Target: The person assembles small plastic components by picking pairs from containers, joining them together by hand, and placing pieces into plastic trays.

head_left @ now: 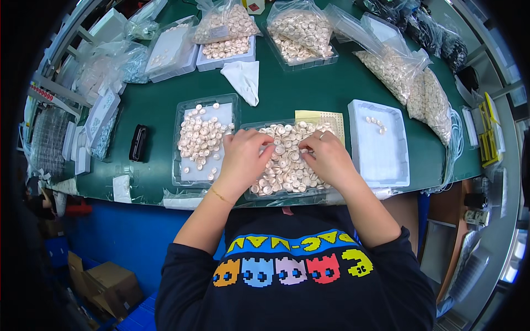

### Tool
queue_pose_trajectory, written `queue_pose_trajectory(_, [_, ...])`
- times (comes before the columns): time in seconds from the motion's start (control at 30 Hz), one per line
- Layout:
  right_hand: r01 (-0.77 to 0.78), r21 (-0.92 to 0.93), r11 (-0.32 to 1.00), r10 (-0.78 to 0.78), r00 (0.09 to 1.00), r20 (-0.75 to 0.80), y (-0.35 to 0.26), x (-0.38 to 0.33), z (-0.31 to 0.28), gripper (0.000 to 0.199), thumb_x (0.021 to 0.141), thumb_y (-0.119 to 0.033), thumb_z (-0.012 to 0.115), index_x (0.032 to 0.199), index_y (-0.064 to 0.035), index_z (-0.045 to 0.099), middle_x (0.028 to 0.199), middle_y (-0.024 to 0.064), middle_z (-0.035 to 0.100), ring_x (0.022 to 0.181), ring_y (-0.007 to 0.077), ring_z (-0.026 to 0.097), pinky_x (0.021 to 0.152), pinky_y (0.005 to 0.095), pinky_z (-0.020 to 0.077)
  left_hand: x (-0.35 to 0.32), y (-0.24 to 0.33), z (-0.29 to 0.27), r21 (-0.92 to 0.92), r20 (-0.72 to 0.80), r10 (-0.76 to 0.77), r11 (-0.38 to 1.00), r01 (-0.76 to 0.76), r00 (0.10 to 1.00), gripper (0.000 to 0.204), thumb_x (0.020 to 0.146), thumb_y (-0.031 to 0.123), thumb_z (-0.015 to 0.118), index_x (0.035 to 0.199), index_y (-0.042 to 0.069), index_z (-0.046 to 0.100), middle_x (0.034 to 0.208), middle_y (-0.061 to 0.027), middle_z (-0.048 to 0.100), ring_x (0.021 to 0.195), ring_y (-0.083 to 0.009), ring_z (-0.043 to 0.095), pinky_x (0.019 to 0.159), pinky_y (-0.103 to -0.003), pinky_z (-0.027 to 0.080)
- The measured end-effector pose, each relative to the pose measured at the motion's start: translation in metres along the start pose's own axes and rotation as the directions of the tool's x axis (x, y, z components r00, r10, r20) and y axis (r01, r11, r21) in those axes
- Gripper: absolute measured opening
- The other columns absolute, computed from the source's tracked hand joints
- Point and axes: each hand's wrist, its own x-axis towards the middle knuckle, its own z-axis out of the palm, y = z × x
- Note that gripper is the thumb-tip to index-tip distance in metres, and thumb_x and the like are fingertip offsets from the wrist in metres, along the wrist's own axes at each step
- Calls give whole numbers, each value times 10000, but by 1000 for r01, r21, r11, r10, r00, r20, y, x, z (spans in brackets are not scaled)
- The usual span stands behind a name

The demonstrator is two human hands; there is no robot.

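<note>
Nearest the person's body, the left hand [244, 157] and right hand [330, 157] rest over a heap of cream-coloured, button-like discs [286, 165] in a clear plastic tray [314, 194]. On both, the fingers curl and the thumb lies near the forefinger; whether either tip pinches a disc, I cannot tell. Each disc looks light and stiff, probably smooth enough to skid under a fingertip; how fragile it is, I cannot judge. The rounded edge seems the best hold, taken between thumb and forefinger, one piece at a time, since the pile is loose and its pieces overlap. Just left, a second tray [187, 165] bears a looser spread of similar discs [201, 135], easier to pick singly; to the right, a white tray [381, 160] has a short curved row of small pieces [376, 124]. Beyond, on the green table [309, 88], lie a white cloth [244, 80] and, farthest, bulging clear bags [301, 30], which would likely sag if lifted and want support from below.
</note>
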Motion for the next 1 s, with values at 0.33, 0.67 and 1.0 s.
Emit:
queue_pose_trajectory(0.33, [-55, 175, 983, 60, 998, -23, 0, -2, -1, 86, 733, -46, 640, 809, -11, 619, 753, 96, 592, 711, 220, 572, 662, 321, 467, 1, 4, 13, -15, 128, 15, 1000, -13, 992, 95, 747, 155, 653, 811, 85, 652, 700, -23, 630, 680, -185, 578, 726, -355, 347])
queue_pose_trajectory(0.67, [-255, 637, 728, 179, 967, 182, -16, -2, -28, 105, 800, -52, 644, 861, 8, 583, 771, 12, 602, 706, 57, 560, 625, 203, 457, 1, 27, -17, -620, 185, -215, 731, 284, 959, 134, 806, 57, 627, 929, 8, 648, 760, -31, 632, 696, -79, 561, 618, -220, 440])
queue_pose_trajectory(1.0, [-241, 854, 461, 168, 969, 183, -31, -8, -42, 126, 817, -41, 635, 915, 24, 589, 833, 45, 613, 774, 88, 584, 696, 220, 478, -1, 46, -39, -857, 415, -165, 259, 445, 895, 136, 829, -13, 549, 956, -26, 593, 855, -103, 640, 718, -111, 578, 661, -225, 468])
